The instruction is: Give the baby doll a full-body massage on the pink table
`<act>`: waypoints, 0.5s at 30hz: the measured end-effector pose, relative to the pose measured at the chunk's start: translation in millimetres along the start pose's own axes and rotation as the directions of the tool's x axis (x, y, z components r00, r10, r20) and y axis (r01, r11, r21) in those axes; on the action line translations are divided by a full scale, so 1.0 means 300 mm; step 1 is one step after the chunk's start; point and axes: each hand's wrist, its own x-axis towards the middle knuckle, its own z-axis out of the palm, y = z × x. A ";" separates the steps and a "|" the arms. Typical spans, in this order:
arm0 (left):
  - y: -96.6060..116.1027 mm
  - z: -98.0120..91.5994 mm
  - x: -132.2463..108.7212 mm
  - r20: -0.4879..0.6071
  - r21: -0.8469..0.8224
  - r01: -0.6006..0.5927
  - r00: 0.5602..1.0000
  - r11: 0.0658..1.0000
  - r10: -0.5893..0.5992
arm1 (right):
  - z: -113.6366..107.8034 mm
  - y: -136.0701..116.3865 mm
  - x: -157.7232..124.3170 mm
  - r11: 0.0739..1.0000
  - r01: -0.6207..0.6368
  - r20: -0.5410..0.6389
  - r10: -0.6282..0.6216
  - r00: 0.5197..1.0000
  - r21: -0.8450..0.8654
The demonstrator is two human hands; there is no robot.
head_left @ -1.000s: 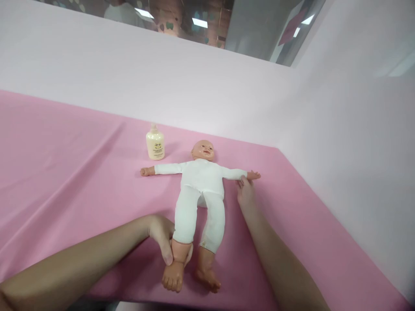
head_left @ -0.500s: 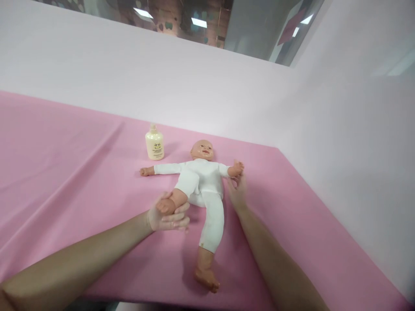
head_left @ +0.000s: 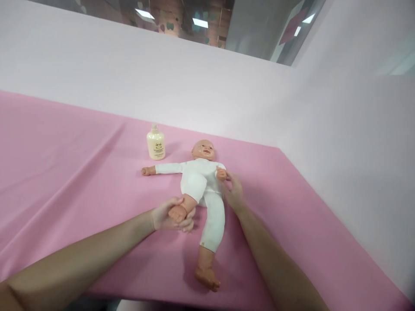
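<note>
A baby doll (head_left: 194, 175) in a white suit lies on its back, head away from me, on a pink-covered table. My left hand (head_left: 168, 214) is wrapped round the doll's lower leg on the left side, which is raised and bent at the knee. The other leg lies stretched toward me. On the right, my right hand (head_left: 234, 190) closes on the doll's arm near its hand, holding it bent across the chest. The doll's other arm stretches out flat to the left.
A cream-coloured bottle (head_left: 156, 144) with a dark printed label stands left of the doll's head. The pink cover (head_left: 81, 172) has long creases on the left. White walls (head_left: 145, 69) rise behind and at the right, with a window (head_left: 194, 21) above.
My right hand has brought the doll's arm inward from the right, over its chest. My left hand has shifted the held leg slightly to the right, toward the body.
</note>
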 end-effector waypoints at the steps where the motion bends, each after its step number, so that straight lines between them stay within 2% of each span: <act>1: 0.000 -0.001 -0.005 0.084 0.052 0.053 0.995 0.997 -0.058 | -0.005 0.003 0.006 0.995 -0.072 -0.036 0.075 0.997 0.069; 2: 0.000 -0.003 -0.009 0.160 0.108 0.113 0.979 0.988 -0.130 | -0.011 0.005 0.014 0.981 -0.130 -0.069 0.141 0.988 0.141; 4: 0.004 -0.010 -0.016 0.265 0.246 0.233 0.917 0.941 -0.297 | -0.027 0.011 0.033 0.945 -0.186 -0.139 0.230 0.963 0.269; 7: 0.013 -0.028 -0.017 0.305 0.465 0.291 0.834 0.836 -0.459 | -0.055 0.031 0.052 0.891 -0.246 -0.257 0.358 0.898 0.382; 9: 0.017 -0.039 -0.014 0.306 0.543 0.266 0.820 0.797 -0.483 | -0.072 0.059 0.055 0.827 -0.343 -0.295 0.497 0.816 0.445; 12: 0.024 -0.042 -0.012 0.279 0.557 0.256 0.839 0.790 -0.468 | -0.093 0.114 0.053 0.695 -0.451 -0.259 0.664 0.701 0.560; 13: 0.027 -0.038 -0.014 0.268 0.556 0.264 0.841 0.788 -0.470 | -0.097 0.133 0.053 0.664 -0.459 -0.243 0.689 0.683 0.590; 15: 0.035 -0.028 -0.025 0.240 0.559 0.284 0.844 0.779 -0.479 | -0.103 0.163 0.053 0.653 -0.456 -0.227 0.689 0.688 0.605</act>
